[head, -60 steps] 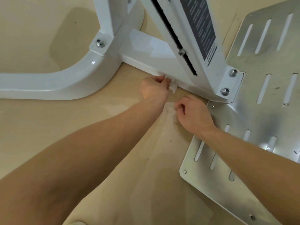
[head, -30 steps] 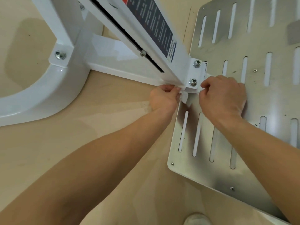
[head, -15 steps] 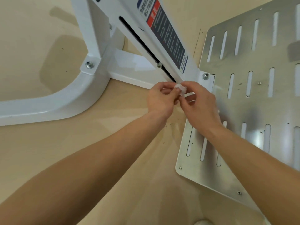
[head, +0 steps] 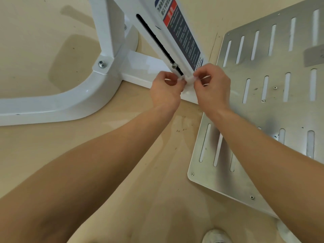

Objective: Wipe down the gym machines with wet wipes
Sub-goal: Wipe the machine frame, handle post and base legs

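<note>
Hands are hovering at the foot of the slanted white machine post [head: 164, 39], the left hand [head: 165, 92] and the right hand [head: 213, 90] each pinching one end of a small bunched wipe [head: 188, 78].

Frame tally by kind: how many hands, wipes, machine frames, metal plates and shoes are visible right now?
hands: 2 (left hand, right hand, both pinching the wipe)
wet wipe: 1
white machine frame: 1
slotted metal plate: 1
shoe: 1
Total: 6
</note>
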A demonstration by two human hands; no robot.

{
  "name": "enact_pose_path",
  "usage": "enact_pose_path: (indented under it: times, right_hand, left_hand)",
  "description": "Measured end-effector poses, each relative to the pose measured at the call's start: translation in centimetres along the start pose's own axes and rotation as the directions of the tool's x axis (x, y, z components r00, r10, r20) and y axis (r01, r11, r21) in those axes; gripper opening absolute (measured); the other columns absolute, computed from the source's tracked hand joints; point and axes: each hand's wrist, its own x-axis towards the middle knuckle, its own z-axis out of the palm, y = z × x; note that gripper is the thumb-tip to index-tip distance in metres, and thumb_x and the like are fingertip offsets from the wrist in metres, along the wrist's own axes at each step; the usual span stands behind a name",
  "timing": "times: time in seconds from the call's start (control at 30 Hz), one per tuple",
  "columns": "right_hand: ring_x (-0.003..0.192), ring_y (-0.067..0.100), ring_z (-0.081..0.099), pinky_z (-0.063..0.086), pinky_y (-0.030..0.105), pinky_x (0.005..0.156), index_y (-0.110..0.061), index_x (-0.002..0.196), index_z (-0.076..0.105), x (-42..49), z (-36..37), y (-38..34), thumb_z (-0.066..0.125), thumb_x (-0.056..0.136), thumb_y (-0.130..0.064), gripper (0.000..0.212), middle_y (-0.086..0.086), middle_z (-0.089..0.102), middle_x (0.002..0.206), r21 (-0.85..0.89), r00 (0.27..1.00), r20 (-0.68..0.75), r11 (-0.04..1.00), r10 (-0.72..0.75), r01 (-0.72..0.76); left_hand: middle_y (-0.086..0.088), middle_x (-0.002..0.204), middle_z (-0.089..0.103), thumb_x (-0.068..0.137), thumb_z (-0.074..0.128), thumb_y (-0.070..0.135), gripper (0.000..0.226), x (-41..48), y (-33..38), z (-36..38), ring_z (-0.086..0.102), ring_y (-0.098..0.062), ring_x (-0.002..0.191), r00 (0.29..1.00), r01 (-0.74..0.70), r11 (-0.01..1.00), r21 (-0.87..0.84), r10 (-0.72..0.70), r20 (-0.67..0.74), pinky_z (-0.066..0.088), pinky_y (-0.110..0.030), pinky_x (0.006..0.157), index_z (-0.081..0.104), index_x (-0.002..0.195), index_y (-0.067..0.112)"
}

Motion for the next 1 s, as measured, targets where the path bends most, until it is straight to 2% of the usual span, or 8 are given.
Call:
enact_pose_path:
  times: [0.07, 0.17, 0.3, 0.47, 0.6, 0.73, 0.87, 1.0]
  right_hand:
    - [0.077, 0.003, 0.062, 0.051, 0.015, 0.071, -0.025, 0.085, 0.067, 0.3, 0.1, -0.5, 0.062, 0.085, -0.006, 0.020, -0.001, 0.065, 0.096, 0.037, 1.000, -0.009, 0.999, -0.023, 0.023]
    - [0.077, 0.003, 0.064, 0.053, 0.014, 0.070, -0.020, 0.089, 0.073, 0.0, 0.1, -0.2, 0.072, 0.082, -0.018, 0.008, -0.001, 0.064, 0.096, 0.070, 0.999, -0.014, 0.997, -0.036, 0.037]
    - [0.072, 0.008, 0.061, 0.049, 0.013, 0.071, -0.014, 0.086, 0.072, 0.7, 0.1, 1.2, 0.079, 0.083, -0.027, 0.014, -0.002, 0.059, 0.092, -0.030, 0.998, -0.019, 0.998, -0.052, 0.051]
    - [0.081, 0.019, 0.060, 0.050, 0.030, 0.080, -0.016, 0.081, 0.067, 0.5, -0.2, 3.3, 0.078, 0.084, -0.023, 0.014, -0.002, 0.058, 0.088, -0.189, 0.999, 0.032, 0.982, -0.008, 0.014]
    - [0.083, 0.021, 0.058, 0.047, 0.031, 0.081, -0.016, 0.080, 0.065, 0.4, -0.4, 4.9, 0.079, 0.083, -0.021, 0.015, -0.002, 0.058, 0.086, -0.264, 0.994, 0.091, 0.964, 0.054, -0.028]
    - [0.082, 0.022, 0.061, 0.053, 0.041, 0.084, -0.017, 0.082, 0.067, 0.2, -0.6, 5.9, 0.078, 0.084, -0.021, 0.012, 0.003, 0.064, 0.088, -0.300, 0.990, 0.104, 0.952, 0.096, -0.061]
    - [0.077, 0.020, 0.059, 0.053, 0.039, 0.078, -0.012, 0.082, 0.067, 0.0, -0.4, 4.3, 0.077, 0.084, -0.016, 0.011, -0.001, 0.059, 0.085, -0.219, 0.996, 0.059, 0.972, -0.068, 0.079]
    - [0.072, 0.020, 0.059, 0.054, 0.041, 0.070, -0.008, 0.082, 0.066, 0.9, 0.1, 2.1, 0.077, 0.084, -0.015, 0.013, 0.004, 0.060, 0.087, -0.168, 0.972, 0.017, 0.958, -0.233, 0.233]
  left_hand:
    - [0.000, 0.080, 0.072, 0.082, 0.079, 0.024, 0.018, 0.5, 0.1, 0.1, 0.071, -0.017, 0.075, 1.000, -0.012, 1.000, 0.017, 0.012, -0.021, 0.060, -0.040, 0.075, 0.063, 0.086, 0.018]
    - [0.001, 0.079, 0.072, 0.081, 0.081, 0.030, 0.019, 0.8, -0.4, 0.1, 0.070, -0.015, 0.076, 1.000, 0.008, 0.999, 0.039, -0.006, -0.027, 0.060, -0.038, 0.076, 0.066, 0.085, 0.018]
    - [0.002, 0.078, 0.073, 0.082, 0.080, 0.032, 0.020, 1.1, -0.9, 0.4, 0.070, -0.014, 0.074, 1.000, 0.026, 0.998, 0.051, -0.025, -0.017, 0.059, -0.036, 0.076, 0.068, 0.085, 0.018]
    - [0.001, 0.079, 0.073, 0.082, 0.080, 0.023, 0.014, 1.0, -1.8, 1.6, 0.070, -0.015, 0.075, 0.996, 0.081, 0.993, 0.081, -0.083, 0.021, 0.060, -0.038, 0.078, 0.066, 0.081, 0.022]
    - [0.002, 0.079, 0.071, 0.080, 0.081, 0.021, 0.017, 0.8, -2.6, 2.6, 0.070, -0.018, 0.077, 0.990, 0.122, 0.984, 0.127, -0.129, 0.050, 0.060, -0.039, 0.079, 0.065, 0.077, 0.023]
    - [0.002, 0.079, 0.071, 0.080, 0.081, 0.021, 0.019, 0.5, -2.9, 3.1, 0.069, -0.017, 0.077, 0.987, 0.122, 0.978, 0.167, -0.138, 0.082, 0.060, -0.038, 0.079, 0.063, 0.074, 0.025]
    - [0.002, 0.079, 0.071, 0.081, 0.081, 0.020, 0.013, 0.8, -2.2, 2.1, 0.071, -0.017, 0.077, 0.994, 0.087, 0.990, 0.113, -0.094, 0.054, 0.060, -0.039, 0.080, 0.068, 0.081, 0.020]
    - [0.000, 0.079, 0.073, 0.080, 0.082, 0.023, 0.014, 1.1, -0.8, 0.3, 0.071, -0.015, 0.076, 0.999, 0.030, 0.998, 0.056, -0.028, -0.027, 0.060, -0.038, 0.079, 0.069, 0.085, 0.018]
